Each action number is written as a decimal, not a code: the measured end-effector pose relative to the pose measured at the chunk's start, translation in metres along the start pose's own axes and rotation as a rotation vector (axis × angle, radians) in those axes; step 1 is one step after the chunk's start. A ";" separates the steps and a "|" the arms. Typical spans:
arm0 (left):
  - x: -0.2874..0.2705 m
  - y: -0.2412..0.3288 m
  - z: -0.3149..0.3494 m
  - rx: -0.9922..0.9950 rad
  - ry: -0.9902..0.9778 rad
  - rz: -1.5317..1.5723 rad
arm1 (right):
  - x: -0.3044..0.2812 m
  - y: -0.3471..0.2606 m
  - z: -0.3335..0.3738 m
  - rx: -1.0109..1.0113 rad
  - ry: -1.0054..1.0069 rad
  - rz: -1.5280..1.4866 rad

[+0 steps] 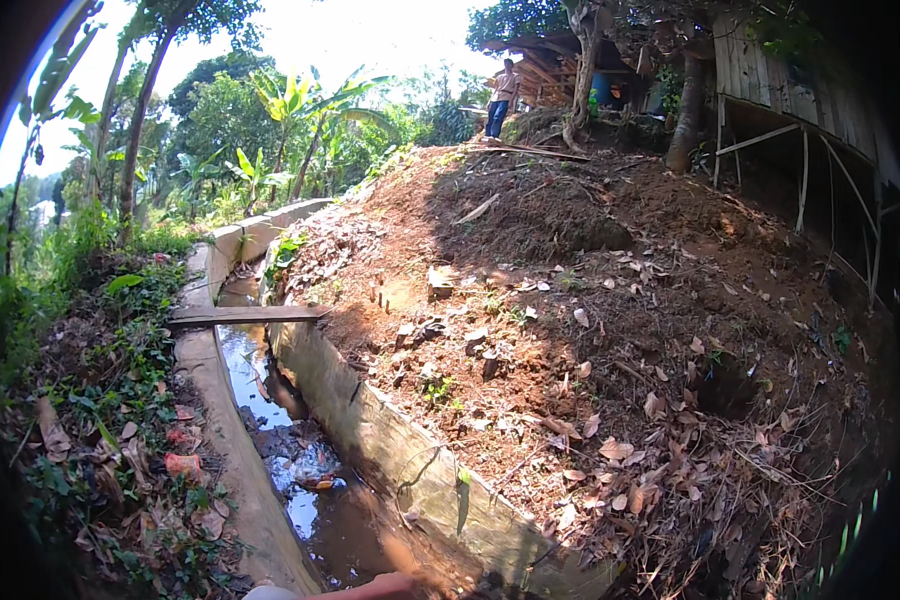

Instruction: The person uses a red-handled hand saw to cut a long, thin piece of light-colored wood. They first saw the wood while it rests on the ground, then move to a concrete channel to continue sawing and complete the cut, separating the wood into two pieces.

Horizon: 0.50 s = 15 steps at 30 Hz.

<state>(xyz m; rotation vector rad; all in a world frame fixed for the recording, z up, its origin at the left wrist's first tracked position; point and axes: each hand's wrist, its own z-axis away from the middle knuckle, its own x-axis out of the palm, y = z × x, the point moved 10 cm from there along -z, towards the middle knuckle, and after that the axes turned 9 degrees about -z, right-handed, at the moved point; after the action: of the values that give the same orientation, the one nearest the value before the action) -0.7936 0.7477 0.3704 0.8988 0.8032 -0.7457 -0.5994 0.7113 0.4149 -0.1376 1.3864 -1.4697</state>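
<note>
At the lower edge, part of a bare arm with what looks like my left hand (394,583) reaches over the channel from a pale sleeve (270,593). Its fingers cannot be made out, nor whether they hold anything. Below it lies the concrete channel (255,500), with shallow brown water (340,535) in it. A dark clump of mud and litter (295,450) sits in the water a little farther up. My right hand is out of view.
A wooden plank (245,315) bridges the channel. A leaf-strewn dirt slope (590,350) rises on the right toward a wooden shed (770,80). Another person (501,100) stands at the top. Green plants (120,370) line the left bank.
</note>
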 end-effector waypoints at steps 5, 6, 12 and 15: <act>0.022 0.003 -0.019 0.044 -0.040 0.004 | -0.019 -0.034 -0.003 -0.069 0.001 0.011; 0.028 0.002 -0.020 0.051 -0.048 0.005 | -0.021 -0.038 -0.002 -0.075 0.002 0.008; 0.059 -0.021 -0.026 0.057 -0.086 0.019 | -0.037 -0.042 0.006 -0.083 0.017 0.006; 0.065 -0.023 -0.032 0.090 -0.079 0.010 | -0.038 -0.042 0.006 -0.088 0.013 0.004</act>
<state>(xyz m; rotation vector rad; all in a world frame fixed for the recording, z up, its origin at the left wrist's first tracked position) -0.7887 0.7519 0.2945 0.9473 0.6998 -0.8091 -0.6036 0.7243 0.4702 -0.1813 1.4618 -1.4087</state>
